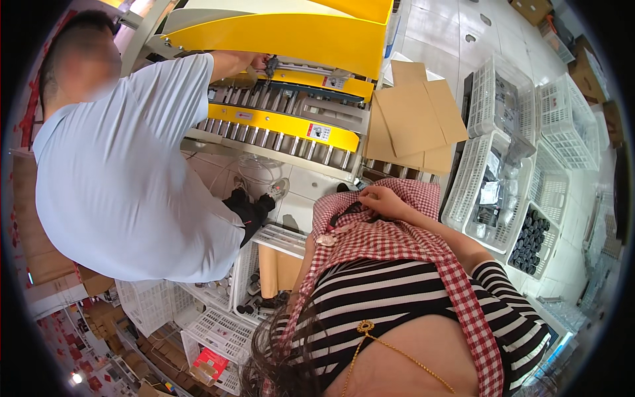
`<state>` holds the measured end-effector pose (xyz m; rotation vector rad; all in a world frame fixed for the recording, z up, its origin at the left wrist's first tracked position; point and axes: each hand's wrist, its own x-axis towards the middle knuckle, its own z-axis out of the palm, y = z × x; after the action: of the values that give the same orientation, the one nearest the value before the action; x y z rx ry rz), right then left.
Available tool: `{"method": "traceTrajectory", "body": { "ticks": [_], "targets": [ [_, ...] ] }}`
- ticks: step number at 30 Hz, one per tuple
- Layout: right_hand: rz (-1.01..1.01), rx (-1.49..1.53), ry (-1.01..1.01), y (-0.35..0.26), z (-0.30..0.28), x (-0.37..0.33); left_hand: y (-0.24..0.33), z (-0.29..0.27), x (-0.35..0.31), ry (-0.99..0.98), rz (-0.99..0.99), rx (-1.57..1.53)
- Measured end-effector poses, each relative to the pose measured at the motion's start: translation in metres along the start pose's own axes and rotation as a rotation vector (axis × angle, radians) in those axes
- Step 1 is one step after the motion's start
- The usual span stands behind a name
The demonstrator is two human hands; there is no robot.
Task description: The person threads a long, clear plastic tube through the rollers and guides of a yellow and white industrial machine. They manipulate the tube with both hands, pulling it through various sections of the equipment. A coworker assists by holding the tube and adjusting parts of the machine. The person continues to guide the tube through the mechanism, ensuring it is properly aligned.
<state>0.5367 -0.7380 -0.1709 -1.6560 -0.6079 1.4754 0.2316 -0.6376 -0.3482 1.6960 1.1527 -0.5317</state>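
Observation:
My right hand [380, 201] is at the front of the red-and-white checked apron [377, 240], with its fingers curled together beside a dark opening in the cloth. Whatever those fingers hold, if anything, is too small to make out. Of my left arm only a strip of forearm [303, 270] shows along the apron's edge; the hand itself is hidden. A co-worker in a pale shirt [142, 178] leans over a yellow machine [284, 36] with metal rollers [268, 139]. That person's hand [258, 61] touches a dark part on it.
Flat brown cardboard sheets [410, 116] lie on the rollers ahead of me. White plastic crates [456, 202] with bagged parts stand to the right, one holding black cylindrical pieces [530, 241]. More crates [221, 333] sit at the lower left, near rolled brown paper [268, 272].

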Motion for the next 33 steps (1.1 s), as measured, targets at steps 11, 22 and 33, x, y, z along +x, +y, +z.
{"method": "traceTrajectory", "body": {
  "ticks": [11, 22, 33],
  "targets": [
    [-0.052, -0.075, 0.027, 0.001, 0.002, 0.004, -0.001, -0.004, 0.003, -0.003, 0.001, 0.004],
    [-0.128, -0.184, 0.062, 0.004, 0.000, 0.014, 0.001, -0.012, 0.009, -0.012, 0.004, 0.012],
    [-0.133, -0.178, 0.053, 0.002, 0.000, 0.015, 0.002, -0.016, 0.013, -0.001, 0.014, 0.010]
  ]
}}
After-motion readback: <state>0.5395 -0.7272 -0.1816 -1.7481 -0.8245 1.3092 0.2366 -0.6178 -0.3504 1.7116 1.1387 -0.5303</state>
